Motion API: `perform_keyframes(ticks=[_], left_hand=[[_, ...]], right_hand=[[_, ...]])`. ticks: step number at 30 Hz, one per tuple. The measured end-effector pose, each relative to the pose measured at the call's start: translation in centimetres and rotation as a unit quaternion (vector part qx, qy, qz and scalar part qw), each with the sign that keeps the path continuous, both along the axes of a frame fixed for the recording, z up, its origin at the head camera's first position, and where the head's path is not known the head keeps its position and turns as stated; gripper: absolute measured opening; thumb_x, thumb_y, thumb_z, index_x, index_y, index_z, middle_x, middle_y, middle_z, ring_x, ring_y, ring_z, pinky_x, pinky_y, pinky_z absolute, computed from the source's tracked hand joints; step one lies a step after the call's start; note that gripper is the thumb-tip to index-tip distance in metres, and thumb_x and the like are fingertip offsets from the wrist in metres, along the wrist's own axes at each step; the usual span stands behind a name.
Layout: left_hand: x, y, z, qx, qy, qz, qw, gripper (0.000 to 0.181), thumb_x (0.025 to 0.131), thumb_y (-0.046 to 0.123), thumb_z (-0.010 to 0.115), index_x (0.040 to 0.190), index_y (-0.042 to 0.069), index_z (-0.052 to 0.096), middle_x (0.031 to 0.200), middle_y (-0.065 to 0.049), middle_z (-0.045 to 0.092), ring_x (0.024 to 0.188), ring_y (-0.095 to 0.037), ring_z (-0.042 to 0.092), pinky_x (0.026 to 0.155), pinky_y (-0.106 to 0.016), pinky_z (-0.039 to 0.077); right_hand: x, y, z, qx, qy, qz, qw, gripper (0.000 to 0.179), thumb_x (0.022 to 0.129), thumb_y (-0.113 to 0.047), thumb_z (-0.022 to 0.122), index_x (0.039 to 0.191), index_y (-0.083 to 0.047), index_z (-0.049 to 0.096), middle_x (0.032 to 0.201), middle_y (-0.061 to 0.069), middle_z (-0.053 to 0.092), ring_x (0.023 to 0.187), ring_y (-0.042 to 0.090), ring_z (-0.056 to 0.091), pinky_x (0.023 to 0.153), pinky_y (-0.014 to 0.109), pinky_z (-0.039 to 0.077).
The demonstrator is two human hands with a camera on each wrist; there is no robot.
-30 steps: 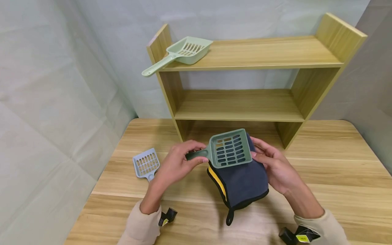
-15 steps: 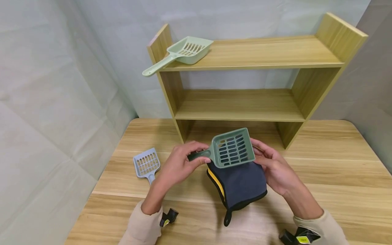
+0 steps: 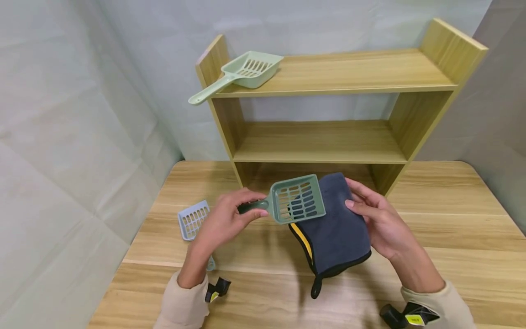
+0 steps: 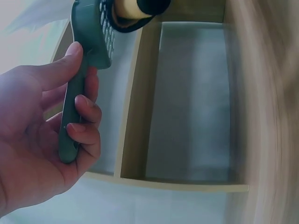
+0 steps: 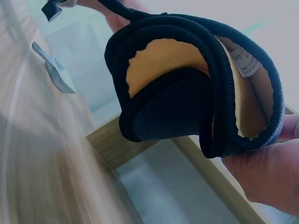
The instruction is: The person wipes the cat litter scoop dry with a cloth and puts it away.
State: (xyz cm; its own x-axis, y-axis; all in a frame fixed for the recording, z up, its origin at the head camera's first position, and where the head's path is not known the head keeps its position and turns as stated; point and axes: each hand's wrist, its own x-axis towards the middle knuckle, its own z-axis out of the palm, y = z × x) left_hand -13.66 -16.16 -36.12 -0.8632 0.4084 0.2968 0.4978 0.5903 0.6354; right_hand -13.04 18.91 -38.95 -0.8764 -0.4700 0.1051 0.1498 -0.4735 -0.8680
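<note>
In the head view my left hand (image 3: 223, 221) grips a dark green litter scoop (image 3: 273, 204) by its handle. Thumb and curled fingers wrap that handle in the left wrist view. The slotted pan points right and overlaps a folded navy cloth (image 3: 343, 233). My right hand (image 3: 382, 226) holds the cloth at its right side, thumb on the near face and fingers behind. Black edging, a hanging loop and a yellow inner side show on it. From the right wrist view, the cloth (image 5: 170, 109) is rolled over in layers, with a white label inside.
A wooden shelf unit (image 3: 320, 155) stands at the back of the table (image 3: 452, 228). On its top board lies a pale green scoop (image 3: 263, 78), handle jutting past the left side. A blue-grey scoop (image 3: 184, 225) lies on the table at left, partly behind my left hand.
The left hand has shifted left with the dark green scoop, and the right hand has moved right with the cloth. More of the cloth's upper part now shows beside the scoop.
</note>
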Motion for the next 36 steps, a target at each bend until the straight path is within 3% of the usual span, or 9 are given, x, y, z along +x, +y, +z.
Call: perform_keyframes(ticks=[14, 27, 36], left_hand=[[0.0, 0.0, 0.1, 0.002, 0.034, -0.016, 0.9993, 0.034, 0.091, 0.016, 0.086, 0.123, 0.006, 0.08, 0.115, -0.006, 0.082, 0.106, -0.023, 0.078, 0.095, -0.044, 0.062], [0.1, 1.1, -0.3, 0.032, 0.055, -0.034, 0.9974, 0.034, 0.087, 0.015, 0.089, 0.119, 0.006, 0.082, 0.11, -0.006, 0.082, 0.102, -0.021, 0.078, 0.092, -0.04, 0.062], [0.2, 1.4, -0.5, 0.039, 0.05, -0.04, 0.9972, 0.034, 0.087, 0.015, 0.09, 0.119, 0.008, 0.082, 0.108, -0.004, 0.082, 0.098, -0.016, 0.077, 0.087, -0.035, 0.062]], right_hand=[[0.0, -0.5, 0.1, 0.006, -0.018, 0.002, 0.9998, 0.051, 0.11, 0.005, 0.046, 0.151, -0.022, 0.059, 0.137, 0.001, 0.071, 0.111, 0.016, 0.076, 0.087, 0.031, 0.064], [0.3, -2.3, -1.1, 0.033, -0.022, 0.025, 0.9989, 0.049, 0.109, 0.004, 0.047, 0.15, -0.023, 0.054, 0.139, -0.002, 0.07, 0.118, 0.015, 0.073, 0.093, 0.028, 0.061], [0.7, -2.8, -1.7, 0.07, -0.04, 0.012, 0.9966, 0.058, 0.105, 0.006, 0.049, 0.16, -0.009, 0.04, 0.133, -0.002, 0.07, 0.119, 0.012, 0.071, 0.095, 0.026, 0.06]])
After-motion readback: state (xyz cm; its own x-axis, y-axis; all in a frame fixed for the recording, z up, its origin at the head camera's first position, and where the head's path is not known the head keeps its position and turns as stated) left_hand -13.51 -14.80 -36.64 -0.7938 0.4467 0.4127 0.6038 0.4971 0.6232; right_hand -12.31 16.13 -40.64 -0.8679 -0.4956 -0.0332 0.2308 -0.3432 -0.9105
